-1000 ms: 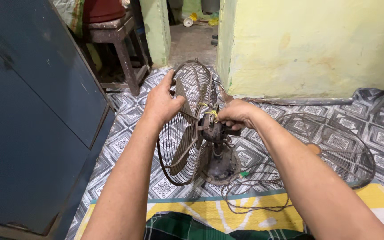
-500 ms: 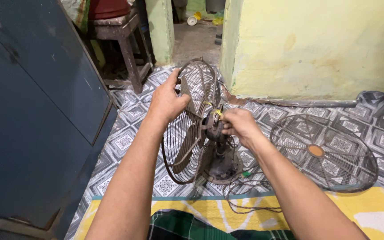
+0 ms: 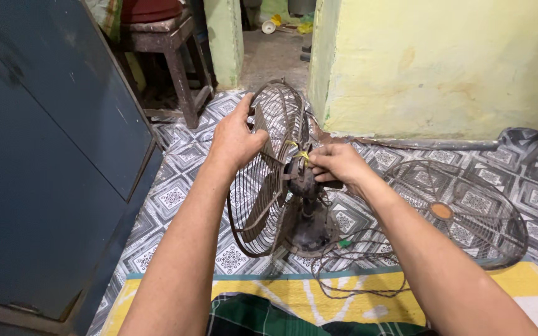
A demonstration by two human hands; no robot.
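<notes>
An old rusty table fan (image 3: 294, 205) stands on the patterned floor mat, its wire rear grille (image 3: 268, 186) turned edge-on to me. My left hand (image 3: 236, 138) grips the upper rim of that grille. My right hand (image 3: 337, 165) is closed on the fan's motor housing (image 3: 301, 182) behind the grille, fingers pinched near a bit of yellow wire (image 3: 302, 155) at its top. The round base (image 3: 311, 233) rests on the floor with a tangled cord (image 3: 356, 261) trailing from it.
A detached round wire grille (image 3: 462, 211) lies on the mat to the right. A dark blue cabinet (image 3: 51, 155) fills the left side. A wooden stool (image 3: 169, 56) stands behind, a yellow wall (image 3: 437, 68) at the back right, a yellow mat (image 3: 319, 298) near my checked cloth.
My right hand shifted slightly on the motor housing, fingers moving around the yellow wire. The left hand stays on the grille rim. The view moved a little.
</notes>
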